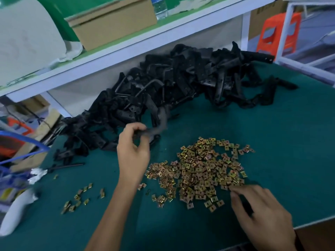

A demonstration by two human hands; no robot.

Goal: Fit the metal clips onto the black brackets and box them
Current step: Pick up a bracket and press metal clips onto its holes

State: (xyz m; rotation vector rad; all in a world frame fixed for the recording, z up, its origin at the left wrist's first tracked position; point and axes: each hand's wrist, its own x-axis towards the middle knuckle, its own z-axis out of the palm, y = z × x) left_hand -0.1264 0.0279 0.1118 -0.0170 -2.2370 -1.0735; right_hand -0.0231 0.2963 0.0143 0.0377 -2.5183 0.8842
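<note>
Black brackets (181, 84) are heaped in a tangled pile from nine to one o'clock; one bracket (156, 128) is held at its near edge. Square brass-coloured metal clips (199, 171) are spread at five o'clock, strays (78, 198) at seven.

This is a small factory assembly bench. A green-covered table (272, 142) carries a bulk heap of black brackets (172, 84) and a loose pile of metal clips (199, 171). Above it a white shelf (126, 46) holds a cardboard box (114, 22), and an orange plastic stool (277, 31) stands nearby.
</note>
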